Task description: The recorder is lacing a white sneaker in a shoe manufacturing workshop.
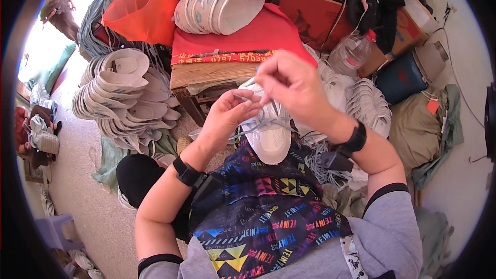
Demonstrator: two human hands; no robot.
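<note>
A white shoe upper (270,143) rests on my lap with its toe toward me, at the front of the wooden stand. A grey-blue shoelace (279,121) crosses over its tongue and eyelet area. My left hand (230,113) is at the left side of the upper, thumb and fingers pinched on one part of the lace. Above the upper's right side, my right hand (293,83) is raised with its fingers closed, blurred a little by motion; a strand of the lace runs up to it. The far part of the upper is hidden behind my hands.
A stack of uppers (217,11) lies on the red cloth (248,39) over a wooden stand (206,76). Piled uppers (124,93) stand left on the floor. More white uppers (368,104), loose laces (328,168), a plastic bottle (354,51) and a green sack (418,129) crowd the right.
</note>
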